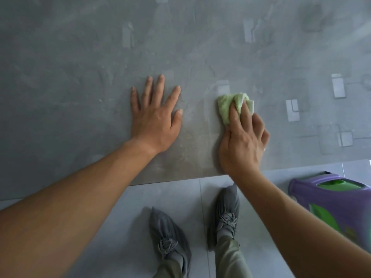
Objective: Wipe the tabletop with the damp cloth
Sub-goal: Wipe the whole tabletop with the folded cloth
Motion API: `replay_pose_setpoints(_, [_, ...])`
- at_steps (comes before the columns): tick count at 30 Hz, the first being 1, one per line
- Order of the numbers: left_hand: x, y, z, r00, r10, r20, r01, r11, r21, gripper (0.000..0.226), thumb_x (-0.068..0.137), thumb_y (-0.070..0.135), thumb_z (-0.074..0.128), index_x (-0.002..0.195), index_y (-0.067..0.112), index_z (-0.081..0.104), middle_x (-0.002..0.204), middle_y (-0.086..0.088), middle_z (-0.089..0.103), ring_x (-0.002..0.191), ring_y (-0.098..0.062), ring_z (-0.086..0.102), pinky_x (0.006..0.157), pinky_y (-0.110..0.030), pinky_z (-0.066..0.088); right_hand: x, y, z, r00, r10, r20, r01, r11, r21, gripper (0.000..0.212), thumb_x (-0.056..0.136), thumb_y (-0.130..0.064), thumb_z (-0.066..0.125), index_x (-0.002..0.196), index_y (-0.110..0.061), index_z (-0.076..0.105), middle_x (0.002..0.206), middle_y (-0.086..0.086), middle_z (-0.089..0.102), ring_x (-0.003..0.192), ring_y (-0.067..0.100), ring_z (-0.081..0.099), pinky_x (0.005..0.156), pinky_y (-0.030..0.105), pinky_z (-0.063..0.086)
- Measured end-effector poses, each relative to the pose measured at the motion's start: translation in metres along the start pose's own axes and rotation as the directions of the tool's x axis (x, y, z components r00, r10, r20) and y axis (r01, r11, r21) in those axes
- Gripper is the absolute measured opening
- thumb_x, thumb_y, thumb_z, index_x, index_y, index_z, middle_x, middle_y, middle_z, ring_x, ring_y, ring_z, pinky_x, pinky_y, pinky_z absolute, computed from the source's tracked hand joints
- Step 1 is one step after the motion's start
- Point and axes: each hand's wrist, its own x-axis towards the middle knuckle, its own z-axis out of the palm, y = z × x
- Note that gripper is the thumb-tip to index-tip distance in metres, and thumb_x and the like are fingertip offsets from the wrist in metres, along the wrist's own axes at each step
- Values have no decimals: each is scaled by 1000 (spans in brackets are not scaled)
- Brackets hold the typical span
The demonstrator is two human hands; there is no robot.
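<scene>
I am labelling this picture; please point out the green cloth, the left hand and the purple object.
green cloth [224, 109], head view, bare left fold.
left hand [154, 121], head view, back of the hand.
purple object [301, 187], head view, purple side wall.

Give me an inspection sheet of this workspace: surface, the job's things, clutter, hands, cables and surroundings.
Surface: grey tabletop, streaky, with pale rectangular reflections.
Job's things: green cloth, bunched, lying on the tabletop near its front edge.
Clutter: a few pale specks on the tabletop; nothing else seen.
Hands: left hand rests flat on the tabletop with fingers spread; right hand grips the green cloth and presses it down.
Cables: nothing seen.
Surroundings: grey tiled floor, the person's grey shoes, and a purple and green plastic container on the floor at the right.
</scene>
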Motion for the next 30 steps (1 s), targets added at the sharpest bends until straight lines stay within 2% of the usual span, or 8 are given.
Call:
replay_pose_setpoints(5, [1,-1,-1,1000,3,-2,-3,1000,-17,56,96,42,29,151,31,30,164,-8,11,151,-31,5,118,-60,2,-45,-35,17,993,-97,72,100,995,-31,66,90,-23,49,153,-25,32,163,-2,24,138,31,30,107,41,21])
replay_pose_setpoints(8, [0,-3,-1,1000,15,11,-15,1000,-14,56,96,40,30,151,32,29,164,-7,10,151,-30,5,118,-59,2,-14,-26,14,979,-196,59,200,977,-69,65,89,-25,52,152,-25,36,162,-2,29,136,31,35,104,42,26])
replay_pose_setpoints(13, [4,-4,-6,1000,-12,2,12,999,-43,52,95,36,35,147,33,37,162,-5,19,149,-30,14,117,-58,8,23,-22,8,998,-56,16,57,998,-26,62,91,-27,46,152,-29,34,163,-4,25,138,30,30,108,43,24])
replay_pose_setpoints(18, [18,-8,-19,998,-4,-56,6,1000,29,51,88,37,42,138,29,48,151,-8,39,133,-34,37,108,-54,24,-24,-10,11,903,-427,51,427,904,1,60,87,-23,58,146,-23,49,158,-1,38,132,33,42,102,43,32])
replay_pose_setpoints(20, [30,-13,-20,1000,-13,-4,13,999,52,55,91,42,43,144,31,40,158,-11,25,142,-34,25,113,-57,15,10,-2,8,904,-425,41,426,904,-34,61,86,-25,56,146,-24,49,157,2,40,130,34,42,100,42,32])
replay_pose_setpoints(23, [42,-23,-17,993,-30,114,22,997,70,66,93,53,39,153,38,17,165,-4,-5,151,-30,-7,118,-59,-3,75,-6,2,977,-214,3,214,975,-55,61,88,-29,42,149,-27,42,160,0,35,133,33,36,104,43,28])
replay_pose_setpoints(25, [43,-27,-18,994,-16,111,8,997,71,68,92,57,39,153,39,15,165,-1,-6,151,-28,-7,118,-58,-2,87,-16,2,991,-137,-6,137,990,-27,62,88,-30,36,150,-28,39,161,-3,31,135,31,32,105,44,26])
replay_pose_setpoints(30, [47,-33,-27,998,4,64,-9,997,83,63,91,55,41,149,36,26,164,1,9,150,-27,8,116,-54,11,34,-14,7,900,-432,62,433,901,-22,56,91,-27,45,147,-24,47,159,0,37,132,34,39,104,43,29])
